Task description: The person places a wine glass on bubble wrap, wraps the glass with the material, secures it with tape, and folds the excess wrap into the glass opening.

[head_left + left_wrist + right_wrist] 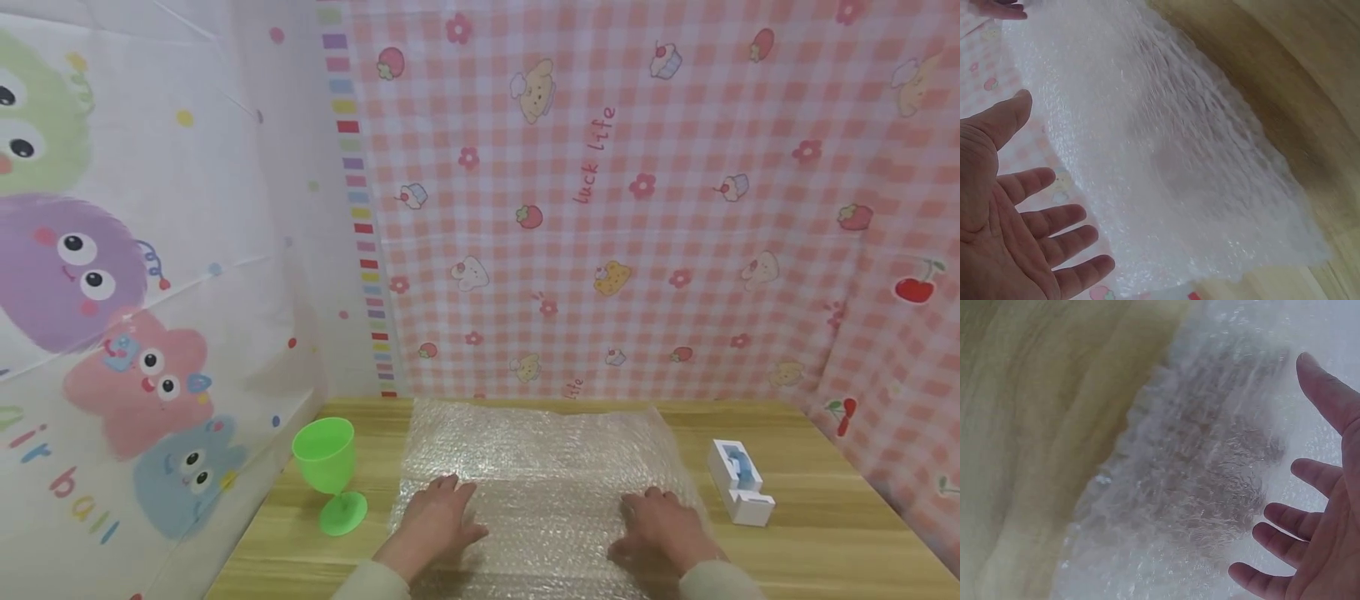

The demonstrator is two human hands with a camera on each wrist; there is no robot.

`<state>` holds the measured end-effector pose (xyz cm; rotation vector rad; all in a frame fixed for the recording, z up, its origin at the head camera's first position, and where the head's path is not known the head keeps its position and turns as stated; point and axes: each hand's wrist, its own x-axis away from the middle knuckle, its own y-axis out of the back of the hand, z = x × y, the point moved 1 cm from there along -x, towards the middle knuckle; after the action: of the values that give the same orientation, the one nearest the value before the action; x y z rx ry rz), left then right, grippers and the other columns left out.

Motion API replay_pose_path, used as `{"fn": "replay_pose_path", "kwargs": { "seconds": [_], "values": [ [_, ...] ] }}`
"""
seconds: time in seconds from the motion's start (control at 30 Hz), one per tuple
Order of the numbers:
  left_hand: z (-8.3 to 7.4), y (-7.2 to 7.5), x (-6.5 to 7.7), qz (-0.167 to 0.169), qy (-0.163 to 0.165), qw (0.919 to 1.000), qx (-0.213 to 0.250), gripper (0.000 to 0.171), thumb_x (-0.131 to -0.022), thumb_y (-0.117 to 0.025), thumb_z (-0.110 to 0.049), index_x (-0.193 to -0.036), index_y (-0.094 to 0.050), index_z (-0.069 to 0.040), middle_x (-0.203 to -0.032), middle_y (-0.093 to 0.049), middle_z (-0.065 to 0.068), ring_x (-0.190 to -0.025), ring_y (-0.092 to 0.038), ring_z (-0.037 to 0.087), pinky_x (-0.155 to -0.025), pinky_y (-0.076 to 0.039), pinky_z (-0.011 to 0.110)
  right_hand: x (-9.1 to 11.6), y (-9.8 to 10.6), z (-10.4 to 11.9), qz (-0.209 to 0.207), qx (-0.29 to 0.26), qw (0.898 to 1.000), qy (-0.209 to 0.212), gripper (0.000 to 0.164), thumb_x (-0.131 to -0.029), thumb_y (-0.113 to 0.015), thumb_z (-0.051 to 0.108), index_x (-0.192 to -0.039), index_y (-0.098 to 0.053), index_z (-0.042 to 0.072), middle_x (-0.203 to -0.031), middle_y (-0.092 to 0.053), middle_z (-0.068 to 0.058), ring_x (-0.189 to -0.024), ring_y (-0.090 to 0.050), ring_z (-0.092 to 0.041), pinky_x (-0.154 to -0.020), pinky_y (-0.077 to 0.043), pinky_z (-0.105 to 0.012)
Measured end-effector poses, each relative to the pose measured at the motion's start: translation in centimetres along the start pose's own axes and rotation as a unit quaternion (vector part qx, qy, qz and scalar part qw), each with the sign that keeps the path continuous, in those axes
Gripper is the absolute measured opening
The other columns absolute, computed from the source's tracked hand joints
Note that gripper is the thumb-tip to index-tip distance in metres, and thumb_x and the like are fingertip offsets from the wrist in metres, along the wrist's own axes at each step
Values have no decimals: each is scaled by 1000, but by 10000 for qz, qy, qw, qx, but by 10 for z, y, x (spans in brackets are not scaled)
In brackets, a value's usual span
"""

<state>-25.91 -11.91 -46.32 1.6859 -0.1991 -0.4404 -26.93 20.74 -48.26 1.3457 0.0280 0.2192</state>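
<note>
A sheet of clear bubble wrap (pixel 547 467) lies spread on the wooden table. Over its left part is my left hand (pixel 438 521), fingers spread and pointing forward. My right hand (pixel 660 529) is over its right part, also with fingers apart. In the left wrist view the left palm (pixel 1004 237) faces the camera and grips nothing. The right wrist view shows the right hand (pixel 1316 537) with its fingers loosely extended and nothing held. Whether either hand touches the wrap, I cannot tell.
A bright green plastic goblet (pixel 330 471) stands upright left of the wrap. To the right sits a white tape dispenser (pixel 740 483) with a blue roll. Behind the wooden table (pixel 810 467) hangs a pink checked cloth (pixel 585 208); a white cartoon sheet (pixel 247 317) hangs at left.
</note>
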Motion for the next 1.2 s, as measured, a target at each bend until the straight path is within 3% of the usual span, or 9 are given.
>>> {"fn": "replay_pose_path", "kwargs": {
  "seconds": [0.13,0.4,0.63,0.83,1.2],
  "values": [
    [2,3,5,-72,-111,9998,167,62,-82,-75,-46,-127,-61,-6,-126,-59,22,-117,-55,41,-91,-49,56,6,-2,-2,-92,-32,10000,-11,43,-63,-81,42,-89,-61,15,-88,-56,-11,-84,-56,-35,-69,-49,-63],
    [10,8,14,-166,-243,9985,466,58,-82,-76,-41,-124,-62,-3,-125,-59,25,-116,-55,44,-94,-47,59,7,-8,-5,-320,-257,9991,57,48,-61,-84,40,-94,-63,13,-89,-54,-11,-84,-55,-35,-70,-49,-57],
    [31,8,25,-526,-219,9964,623,55,-81,-77,-38,-120,-63,-2,-119,-61,25,-110,-59,43,-86,-51,57,2,-10,-3,-338,-331,9988,100,55,-62,-88,42,-99,-63,10,-90,-52,-13,-86,-54,-37,-71,-49,-57],
    [54,7,39,-752,101,9935,846,53,-79,-79,-36,-117,-65,-2,-114,-63,22,-103,-62,40,-81,-52,54,2,-9,1,-212,-452,9987,-31,58,-61,-88,43,-102,-64,10,-93,-54,-13,-90,-54,-37,-75,-50,-58],
    [95,9,62,-251,957,9885,1146,50,-87,-75,-36,-122,-64,-2,-119,-64,16,-111,-60,38,-92,-49,55,4,-9,2,-114,-471,9988,-45,58,-62,-88,41,-104,-64,9,-94,-54,-14,-91,-55,-39,-76,-50,-60]
  ]
}}
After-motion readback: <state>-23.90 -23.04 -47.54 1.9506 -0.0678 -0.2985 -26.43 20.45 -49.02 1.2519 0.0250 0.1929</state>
